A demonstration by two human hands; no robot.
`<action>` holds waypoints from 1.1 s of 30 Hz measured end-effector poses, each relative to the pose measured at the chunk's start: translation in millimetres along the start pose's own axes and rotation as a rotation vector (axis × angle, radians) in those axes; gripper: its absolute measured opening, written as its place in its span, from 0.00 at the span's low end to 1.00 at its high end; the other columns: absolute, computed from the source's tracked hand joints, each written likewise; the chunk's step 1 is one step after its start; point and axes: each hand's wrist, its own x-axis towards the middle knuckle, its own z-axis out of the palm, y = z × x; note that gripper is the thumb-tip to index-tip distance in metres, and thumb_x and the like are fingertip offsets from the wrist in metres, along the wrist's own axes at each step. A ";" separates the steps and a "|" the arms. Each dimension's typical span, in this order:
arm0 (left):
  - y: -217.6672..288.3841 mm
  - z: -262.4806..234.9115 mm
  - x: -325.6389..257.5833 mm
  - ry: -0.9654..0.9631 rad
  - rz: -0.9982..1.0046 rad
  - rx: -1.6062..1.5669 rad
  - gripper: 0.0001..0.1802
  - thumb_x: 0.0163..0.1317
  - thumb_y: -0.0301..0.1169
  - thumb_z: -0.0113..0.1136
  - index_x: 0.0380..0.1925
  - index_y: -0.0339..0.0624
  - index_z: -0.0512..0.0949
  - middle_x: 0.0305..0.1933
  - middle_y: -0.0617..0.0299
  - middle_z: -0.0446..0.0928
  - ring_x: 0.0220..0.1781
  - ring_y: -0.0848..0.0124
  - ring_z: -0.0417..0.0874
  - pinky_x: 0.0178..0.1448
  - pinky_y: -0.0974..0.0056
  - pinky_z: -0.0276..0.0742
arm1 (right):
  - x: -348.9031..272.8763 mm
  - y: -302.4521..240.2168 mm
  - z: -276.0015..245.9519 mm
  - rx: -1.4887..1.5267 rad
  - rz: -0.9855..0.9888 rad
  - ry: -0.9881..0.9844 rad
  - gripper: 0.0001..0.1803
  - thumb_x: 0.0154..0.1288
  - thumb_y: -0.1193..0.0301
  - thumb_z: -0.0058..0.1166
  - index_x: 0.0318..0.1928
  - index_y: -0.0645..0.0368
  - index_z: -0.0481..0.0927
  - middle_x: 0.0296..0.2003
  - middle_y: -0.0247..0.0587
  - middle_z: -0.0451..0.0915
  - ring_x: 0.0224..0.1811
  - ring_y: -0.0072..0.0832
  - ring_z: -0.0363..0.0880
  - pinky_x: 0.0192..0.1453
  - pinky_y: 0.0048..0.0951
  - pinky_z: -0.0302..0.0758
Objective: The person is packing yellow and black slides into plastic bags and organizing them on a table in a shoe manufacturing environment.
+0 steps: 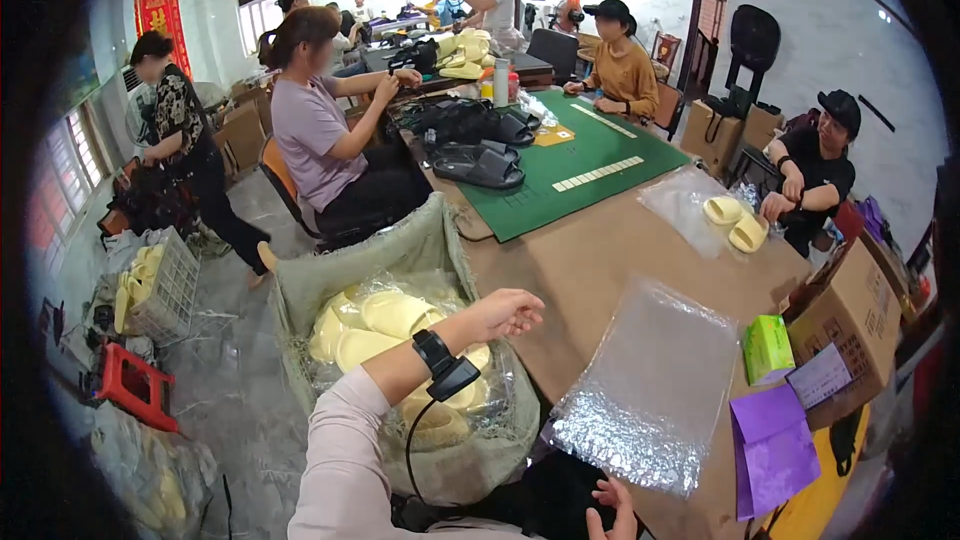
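Observation:
My left hand is over the near brown table's edge, fingers loosely curled with nothing visible in them. A black band with a small box and cable is on that wrist. Below the forearm stands a woven sack holding pale yellow slides in clear plastic. My right hand shows only partly at the lower edge, thumb and fingers apart, holding nothing visible. It is just below the near end of a clear plastic bag, which lies flat on the table.
A green mat with rows of small pale tiles and black slides lie farther off. To the right are a pair of yellow slides, a green box, purple paper and a carton. Several people are around the tables.

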 end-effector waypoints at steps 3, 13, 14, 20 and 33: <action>0.1 4.1 0.1 -0.006 -0.001 -0.001 0.10 0.68 0.35 0.48 0.42 0.42 0.74 0.34 0.64 0.76 0.29 0.76 0.77 0.31 0.72 0.72 | -0.4 -2.7 -0.9 0.008 0.025 -0.010 0.28 0.65 0.76 0.50 0.64 0.61 0.60 0.55 0.50 0.72 0.54 0.38 0.73 0.57 0.34 0.69; 7.9 42.8 -0.8 -0.212 -0.039 -0.295 0.10 0.68 0.35 0.47 0.43 0.44 0.74 0.36 0.63 0.79 0.30 0.75 0.76 0.31 0.72 0.72 | -4.2 2.1 5.6 0.007 0.003 0.004 0.27 0.65 0.76 0.50 0.64 0.62 0.60 0.55 0.50 0.72 0.53 0.38 0.73 0.57 0.34 0.69; 9.6 48.9 2.7 -0.284 -0.015 -0.379 0.11 0.68 0.36 0.47 0.43 0.44 0.74 0.36 0.63 0.79 0.31 0.75 0.76 0.32 0.71 0.72 | -3.8 3.1 6.9 -0.008 -0.013 0.002 0.27 0.65 0.76 0.50 0.64 0.62 0.60 0.55 0.50 0.72 0.54 0.38 0.73 0.57 0.34 0.69; 15.3 106.9 23.1 -0.417 -0.013 -0.534 0.12 0.69 0.36 0.44 0.45 0.44 0.71 0.36 0.64 0.76 0.30 0.74 0.74 0.31 0.72 0.70 | 4.4 -6.0 7.8 0.093 0.077 -0.032 0.31 0.60 0.73 0.54 0.62 0.66 0.60 0.56 0.56 0.70 0.58 0.42 0.71 0.64 0.41 0.62; -31.2 212.3 46.3 -0.540 -0.238 -1.097 0.09 0.67 0.31 0.46 0.33 0.37 0.71 0.29 0.62 0.68 0.26 0.74 0.66 0.28 0.73 0.66 | 33.2 -21.2 -11.9 -0.090 -0.126 0.040 0.31 0.63 0.72 0.52 0.65 0.65 0.59 0.50 0.56 0.73 0.49 0.42 0.74 0.55 0.36 0.69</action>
